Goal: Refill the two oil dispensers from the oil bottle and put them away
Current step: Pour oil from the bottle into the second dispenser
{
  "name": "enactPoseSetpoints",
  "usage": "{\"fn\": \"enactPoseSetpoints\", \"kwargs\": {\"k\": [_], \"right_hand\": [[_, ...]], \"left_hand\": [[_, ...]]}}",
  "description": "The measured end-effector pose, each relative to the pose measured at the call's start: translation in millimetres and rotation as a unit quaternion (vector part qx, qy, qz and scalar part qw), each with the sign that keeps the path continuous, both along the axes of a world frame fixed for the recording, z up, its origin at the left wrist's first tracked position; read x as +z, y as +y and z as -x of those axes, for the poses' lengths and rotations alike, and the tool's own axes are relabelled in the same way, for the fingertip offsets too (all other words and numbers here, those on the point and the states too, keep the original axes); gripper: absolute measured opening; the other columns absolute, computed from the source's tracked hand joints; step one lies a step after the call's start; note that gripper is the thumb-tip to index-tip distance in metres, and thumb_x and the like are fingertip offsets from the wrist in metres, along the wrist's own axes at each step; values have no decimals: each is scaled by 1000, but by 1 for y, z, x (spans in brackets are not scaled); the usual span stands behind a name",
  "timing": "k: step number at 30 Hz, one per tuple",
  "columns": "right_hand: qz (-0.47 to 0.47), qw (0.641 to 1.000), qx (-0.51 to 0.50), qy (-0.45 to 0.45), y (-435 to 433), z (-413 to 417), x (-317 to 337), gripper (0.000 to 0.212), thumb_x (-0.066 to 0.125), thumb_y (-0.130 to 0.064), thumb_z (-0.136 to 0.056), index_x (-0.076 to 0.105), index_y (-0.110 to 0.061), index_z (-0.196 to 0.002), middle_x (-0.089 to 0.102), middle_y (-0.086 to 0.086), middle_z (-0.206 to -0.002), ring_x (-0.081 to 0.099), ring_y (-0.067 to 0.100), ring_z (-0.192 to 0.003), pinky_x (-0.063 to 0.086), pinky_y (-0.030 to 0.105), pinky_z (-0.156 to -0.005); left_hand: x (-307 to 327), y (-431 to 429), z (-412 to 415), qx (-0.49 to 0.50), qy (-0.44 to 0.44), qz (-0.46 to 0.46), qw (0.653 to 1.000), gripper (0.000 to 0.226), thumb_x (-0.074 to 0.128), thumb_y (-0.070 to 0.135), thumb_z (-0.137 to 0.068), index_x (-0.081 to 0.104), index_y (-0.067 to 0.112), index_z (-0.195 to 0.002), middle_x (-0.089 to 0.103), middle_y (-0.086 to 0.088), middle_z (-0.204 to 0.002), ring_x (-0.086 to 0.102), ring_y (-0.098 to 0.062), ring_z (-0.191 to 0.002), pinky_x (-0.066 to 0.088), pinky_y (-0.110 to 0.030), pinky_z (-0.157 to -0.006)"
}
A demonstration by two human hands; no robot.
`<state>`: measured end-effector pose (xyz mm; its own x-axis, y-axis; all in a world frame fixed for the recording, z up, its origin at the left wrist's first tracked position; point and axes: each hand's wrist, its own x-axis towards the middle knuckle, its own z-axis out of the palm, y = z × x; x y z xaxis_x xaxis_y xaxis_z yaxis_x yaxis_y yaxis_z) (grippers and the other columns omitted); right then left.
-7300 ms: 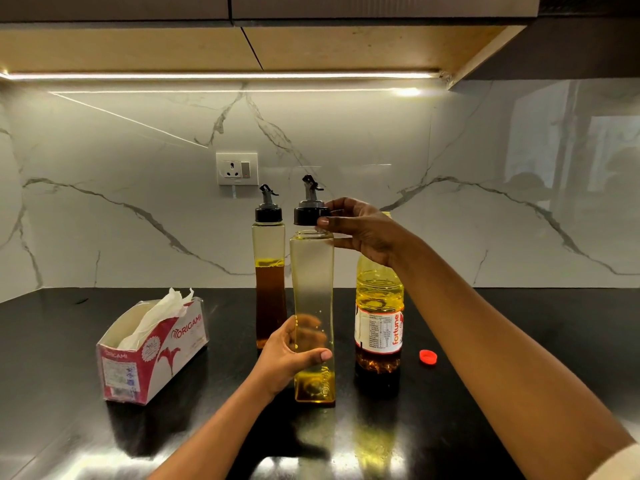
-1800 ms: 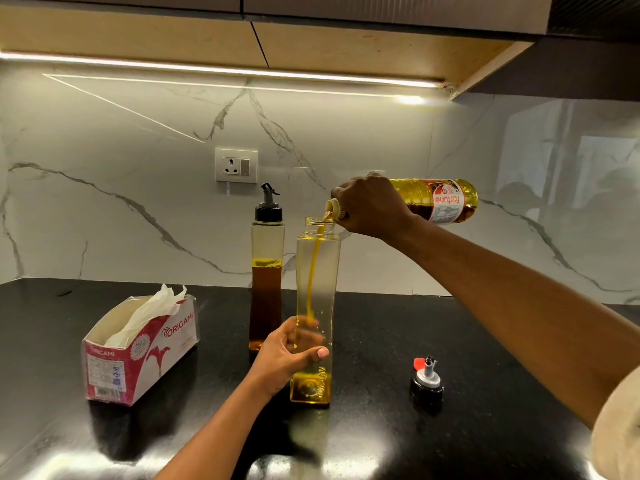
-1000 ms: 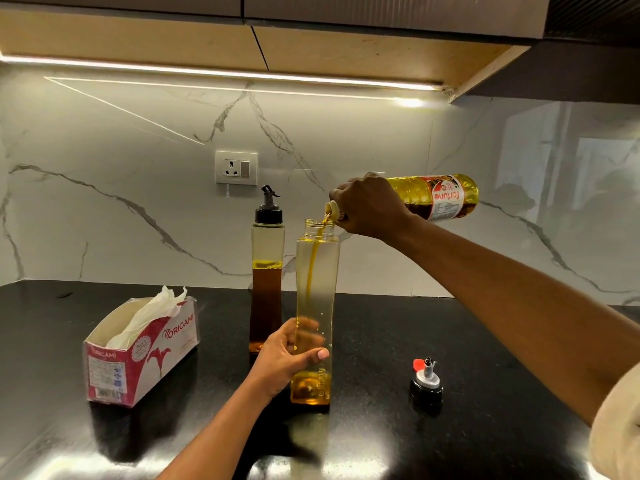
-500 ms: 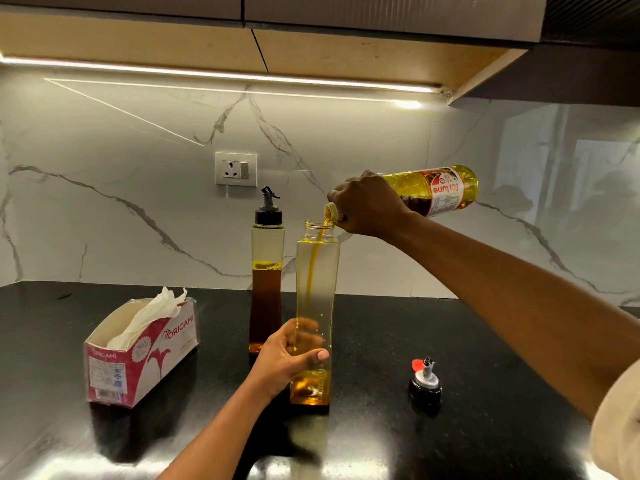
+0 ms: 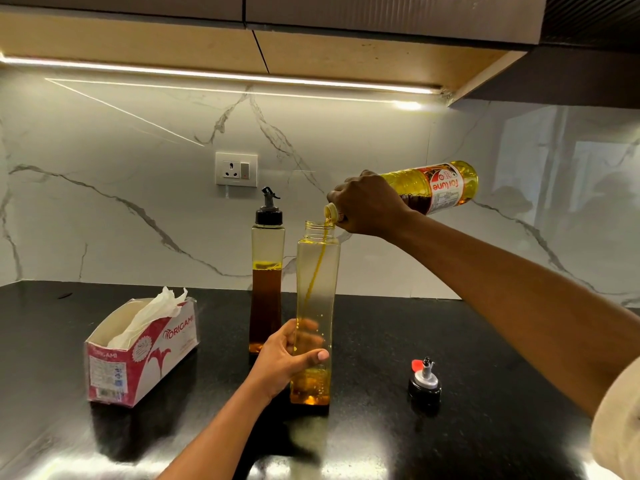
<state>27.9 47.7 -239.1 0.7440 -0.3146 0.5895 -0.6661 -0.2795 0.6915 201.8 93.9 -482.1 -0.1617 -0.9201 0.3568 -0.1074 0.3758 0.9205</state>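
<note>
A tall clear oil dispenser stands uncapped on the black counter, with a little golden oil at its bottom. My left hand grips its lower part. My right hand holds the yellow oil bottle near its neck, tipped mouth-down over the dispenser's opening. A thin stream of oil runs into the dispenser. Behind it stands the second dispenser, capped with a black spout and about half full of darker oil. The removed spout cap and a small red bottle cap lie to the right.
An open red and white tissue box sits on the left of the counter. A marble backsplash with a wall socket rises behind. Cabinets with a light strip hang overhead.
Since the earliest frame the spout cap came off the front dispenser and the oil bottle was lifted and tipped. Over the last second the bottle's base rose slightly; oil keeps pouring.
</note>
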Motion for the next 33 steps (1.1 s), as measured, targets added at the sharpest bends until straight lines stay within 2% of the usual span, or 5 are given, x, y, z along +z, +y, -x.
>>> {"fn": "enactPoseSetpoints", "kwargs": {"k": [7,11,28,33], "right_hand": [[-5,1000,8,-1,1,-1,1,26,49,-32,-90,65,-12,-94,69,5,-85,65,25,-78,45,36,-75],[-3,1000,11,6,0,0,2,27,49,-32,-90,65,-11,-95,69,6,-85,65,25,-77,44,35,-75],[18,1000,11,18,1,0,2,22,55,-31,-87,67,-13,-91,70,4,-82,65,23,-75,46,33,-72],[21,999,9,24,0,-1,3,20,61,-31,-83,67,-12,-85,70,5,-78,65,24,-71,47,34,-69]], "left_hand": [[-1,0,0,3,0,2,1000,90,84,69,-38,59,25,-112,72,-2,-102,69,-14,-98,57,-28,-81],[0,1,1,4,2,0,1000,91,83,71,-36,59,26,-111,73,1,-100,69,-11,-98,55,-23,-77],[1,0,1,0,7,-10,1000,91,85,69,-36,59,25,-112,73,2,-100,69,-12,-98,56,-25,-77],[0,1,0,3,0,0,1000,90,85,68,-39,59,23,-112,72,-3,-102,69,-17,-98,57,-33,-83]]}}
